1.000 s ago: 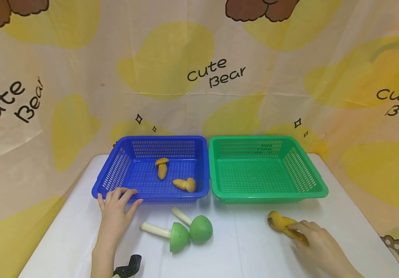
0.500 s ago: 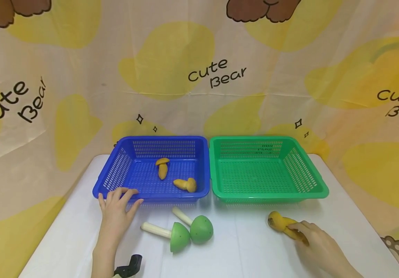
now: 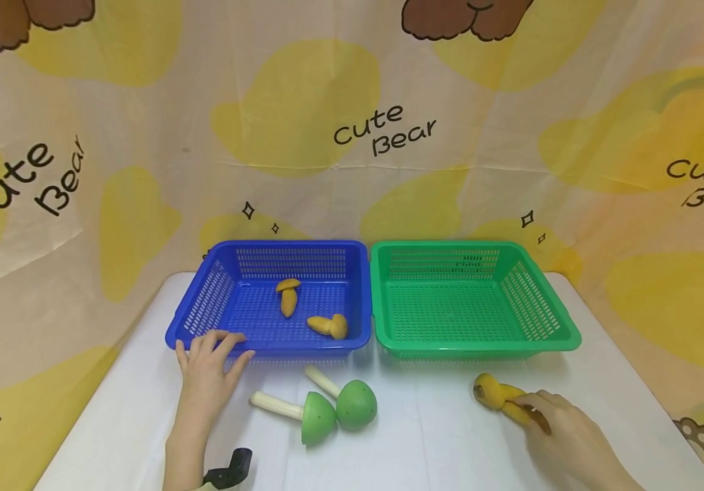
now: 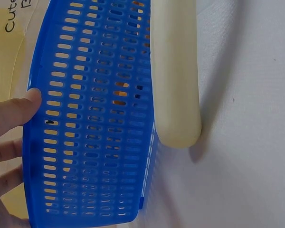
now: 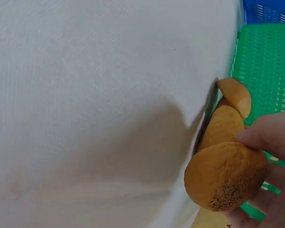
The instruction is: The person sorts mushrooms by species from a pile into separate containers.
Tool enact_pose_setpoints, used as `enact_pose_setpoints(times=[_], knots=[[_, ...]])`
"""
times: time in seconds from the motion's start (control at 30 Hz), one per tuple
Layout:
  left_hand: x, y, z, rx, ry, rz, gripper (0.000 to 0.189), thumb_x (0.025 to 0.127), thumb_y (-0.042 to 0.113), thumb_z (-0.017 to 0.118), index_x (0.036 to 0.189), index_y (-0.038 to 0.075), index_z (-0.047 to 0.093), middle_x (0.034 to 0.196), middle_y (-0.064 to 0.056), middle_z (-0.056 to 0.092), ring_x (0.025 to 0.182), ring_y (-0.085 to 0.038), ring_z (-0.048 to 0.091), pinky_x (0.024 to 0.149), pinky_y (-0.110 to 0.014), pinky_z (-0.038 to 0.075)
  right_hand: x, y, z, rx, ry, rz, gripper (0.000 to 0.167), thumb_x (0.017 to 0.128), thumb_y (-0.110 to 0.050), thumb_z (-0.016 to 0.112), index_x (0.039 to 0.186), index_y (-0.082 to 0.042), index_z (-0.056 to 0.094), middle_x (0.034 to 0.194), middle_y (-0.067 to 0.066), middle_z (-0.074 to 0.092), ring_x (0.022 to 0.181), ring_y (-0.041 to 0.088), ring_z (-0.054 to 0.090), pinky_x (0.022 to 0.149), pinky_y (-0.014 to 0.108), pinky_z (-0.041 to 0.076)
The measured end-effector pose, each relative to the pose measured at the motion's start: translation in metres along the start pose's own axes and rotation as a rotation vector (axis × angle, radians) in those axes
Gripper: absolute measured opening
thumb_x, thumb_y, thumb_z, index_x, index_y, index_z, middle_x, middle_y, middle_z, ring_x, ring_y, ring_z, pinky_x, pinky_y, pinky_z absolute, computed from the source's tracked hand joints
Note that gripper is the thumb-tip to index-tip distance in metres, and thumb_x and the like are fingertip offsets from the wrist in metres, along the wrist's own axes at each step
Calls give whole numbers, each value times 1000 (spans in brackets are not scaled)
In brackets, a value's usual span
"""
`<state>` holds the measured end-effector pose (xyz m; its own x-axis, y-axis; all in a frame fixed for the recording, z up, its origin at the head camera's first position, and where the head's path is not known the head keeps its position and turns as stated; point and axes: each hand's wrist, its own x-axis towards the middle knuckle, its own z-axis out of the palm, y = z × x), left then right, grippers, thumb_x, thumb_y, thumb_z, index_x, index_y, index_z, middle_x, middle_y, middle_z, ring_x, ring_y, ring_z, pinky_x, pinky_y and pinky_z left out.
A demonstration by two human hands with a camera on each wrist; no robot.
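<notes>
Yellow mushrooms (image 3: 516, 412) are seen as a pair at the right hand (image 3: 566, 429), laid, it seems, against each other over the white table (image 3: 437, 450). The nearer mushroom (image 5: 225, 176) is grasped between that hand's thumb and fingers, its broad cap, marked with a dark rough patch, turned back toward the wrist. The cap of the farther mushroom (image 3: 488, 391) is pointed away from the hand. Whether either is lifted clear of the table cannot be told.

By the left hand (image 3: 204, 372) the near rim of the blue basket (image 3: 302, 346) is gripped, with the thumb set outside and the fingers curled over the edge. Beyond that hand, two tan mushrooms (image 3: 288, 300) are contained in the basket.

Between the hands, two green mushrooms (image 3: 317, 417) are placed side by side on the table, their pale stems pointed toward the left hand's side. Beyond the right hand and to its left, the green basket (image 3: 477, 345) is set just beside the blue one. Farther off than both hands, a printed cloth (image 3: 302, 102) is hung, lettered "Cute Bear".
</notes>
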<state>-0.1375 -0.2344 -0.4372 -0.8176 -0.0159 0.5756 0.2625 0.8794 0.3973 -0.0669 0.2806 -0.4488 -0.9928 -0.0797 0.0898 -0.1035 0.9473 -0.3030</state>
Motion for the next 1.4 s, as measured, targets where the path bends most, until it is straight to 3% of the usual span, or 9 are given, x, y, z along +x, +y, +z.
enact_pose_setpoints(times=[0.3,0.5,0.77,1.03,1.4], knots=[[1,0,-1,5,-8,-5,24,79,15,77,100,8,68,103,-17,60,106,-42,48,104,-80,10,0,-2,-4,-74,50,-78,30,74,-5,76,101,-17,70,96,-5,68,85,16,63,72,38,55],[1,0,-1,9,-6,-2,24,78,15,77,99,8,68,104,-17,60,107,-42,48,104,-80,10,-2,-6,-8,-81,64,-102,32,71,-5,78,100,-15,70,97,-1,69,86,19,64,71,41,56],[1,0,0,8,5,3,24,78,15,78,99,9,68,103,-16,61,105,-41,48,103,-80,12,2,-12,-15,-116,183,-205,39,63,-2,80,96,-19,69,93,-9,66,80,11,62,67,30,54],[0,0,-1,7,-2,-5,24,78,16,77,99,8,68,104,-16,61,106,-41,47,103,-80,12,15,-20,-24,-117,330,-392,40,58,1,78,91,-19,69,85,-14,64,74,7,60,61,26,53],[1,0,0,6,2,5,24,78,15,77,99,8,68,103,-16,61,105,-41,48,103,-80,12,36,-48,-41,-148,309,-503,36,63,-6,81,94,-18,69,89,-7,68,78,12,62,65,32,54]])
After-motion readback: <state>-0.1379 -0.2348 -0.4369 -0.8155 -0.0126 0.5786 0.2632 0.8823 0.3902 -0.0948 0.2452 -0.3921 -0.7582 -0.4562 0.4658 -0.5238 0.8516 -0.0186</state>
